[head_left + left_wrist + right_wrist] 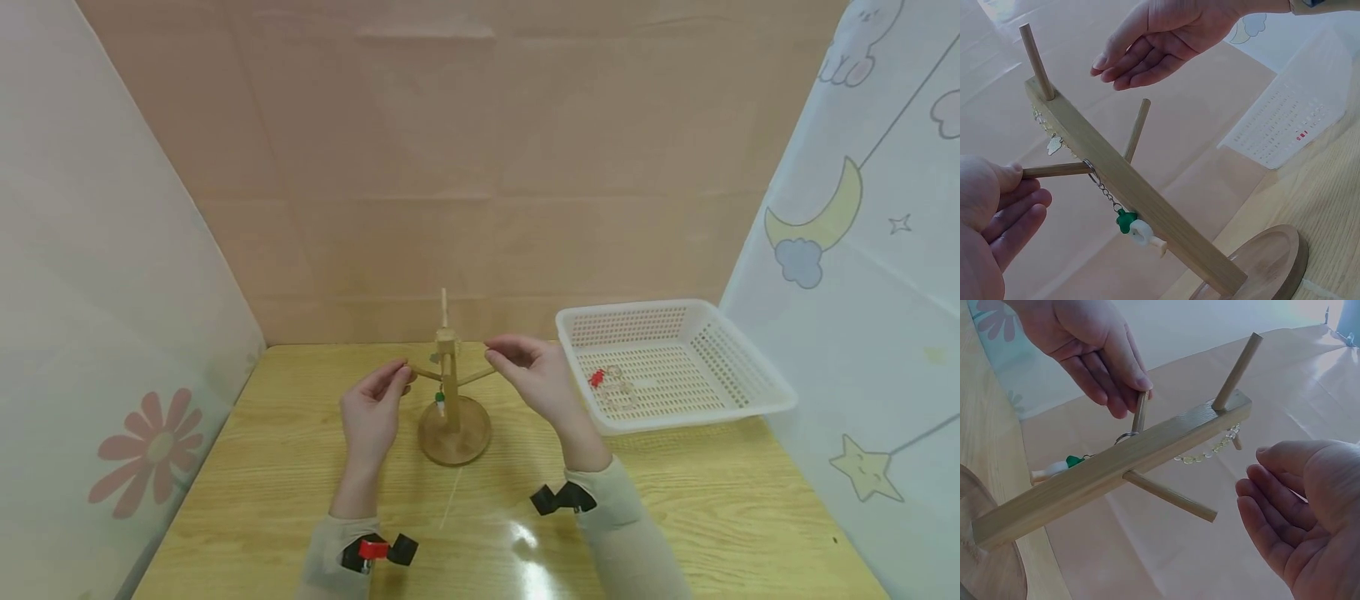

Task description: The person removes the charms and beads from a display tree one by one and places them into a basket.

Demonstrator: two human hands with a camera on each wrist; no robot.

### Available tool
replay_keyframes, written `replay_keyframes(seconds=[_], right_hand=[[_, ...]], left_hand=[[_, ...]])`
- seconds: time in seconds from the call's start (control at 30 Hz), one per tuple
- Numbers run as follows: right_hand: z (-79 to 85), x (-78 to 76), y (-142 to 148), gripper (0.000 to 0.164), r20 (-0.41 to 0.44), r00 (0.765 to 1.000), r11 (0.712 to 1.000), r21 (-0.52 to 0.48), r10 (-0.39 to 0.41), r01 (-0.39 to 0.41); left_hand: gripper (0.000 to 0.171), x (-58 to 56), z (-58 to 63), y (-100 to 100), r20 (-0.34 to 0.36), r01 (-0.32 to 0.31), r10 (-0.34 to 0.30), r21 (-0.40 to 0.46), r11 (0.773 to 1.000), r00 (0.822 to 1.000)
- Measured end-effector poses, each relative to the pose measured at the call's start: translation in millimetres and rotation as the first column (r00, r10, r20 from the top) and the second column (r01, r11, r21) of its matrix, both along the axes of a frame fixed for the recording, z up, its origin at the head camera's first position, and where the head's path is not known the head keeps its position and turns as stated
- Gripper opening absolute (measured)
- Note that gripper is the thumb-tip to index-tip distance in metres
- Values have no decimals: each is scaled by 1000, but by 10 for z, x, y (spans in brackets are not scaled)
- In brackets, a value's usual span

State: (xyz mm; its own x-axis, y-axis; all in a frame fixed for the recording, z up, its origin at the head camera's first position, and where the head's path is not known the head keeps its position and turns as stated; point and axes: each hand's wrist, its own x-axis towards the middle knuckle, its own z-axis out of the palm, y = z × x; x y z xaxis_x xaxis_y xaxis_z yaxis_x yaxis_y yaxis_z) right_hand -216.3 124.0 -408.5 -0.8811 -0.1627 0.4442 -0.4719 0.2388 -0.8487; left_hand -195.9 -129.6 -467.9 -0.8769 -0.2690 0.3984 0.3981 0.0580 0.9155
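Observation:
A wooden peg stand (452, 392) with a round base stands mid-table. My left hand (375, 408) pinches the tip of its left peg (1054, 170) between thumb and forefinger. On that peg, close to the post, hangs a keychain (1125, 220) with a metal ring, a short chain and green and white charms. A bracelet of clear and yellowish beads (1210, 451) with a small silvery charm (1054, 145) hangs near the top of the post. My right hand (1300, 506) holds nothing, its fingers loosely bent, beside the bare right peg (1175, 497).
To the right is a white plastic basket (750, 379). Inside it lie a small red item (597, 378) and pale beaded loops (619, 395). A beige cloth backdrop (465, 167) rises behind the table (285, 467), with patterned cloths at both sides.

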Motion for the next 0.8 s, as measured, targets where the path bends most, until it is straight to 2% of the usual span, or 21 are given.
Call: replay_keyframes(seconds=[0.2,0.43,0.8], right_hand=[[-45,4,-23,17,17,1000,1000,20,19,-19],[-47,-37,-82,17,-50,999,997,83,17,-12],[15,-113,-210,24,-86,996,996,89,30,-22]], left_hand=[[17,3,16,7,2,6,-6,18,1000,1000],[16,16,44,1,-3,5,-5,21,1000,1000],[17,65,74,1,21,0,1,-5,1000,1000]])
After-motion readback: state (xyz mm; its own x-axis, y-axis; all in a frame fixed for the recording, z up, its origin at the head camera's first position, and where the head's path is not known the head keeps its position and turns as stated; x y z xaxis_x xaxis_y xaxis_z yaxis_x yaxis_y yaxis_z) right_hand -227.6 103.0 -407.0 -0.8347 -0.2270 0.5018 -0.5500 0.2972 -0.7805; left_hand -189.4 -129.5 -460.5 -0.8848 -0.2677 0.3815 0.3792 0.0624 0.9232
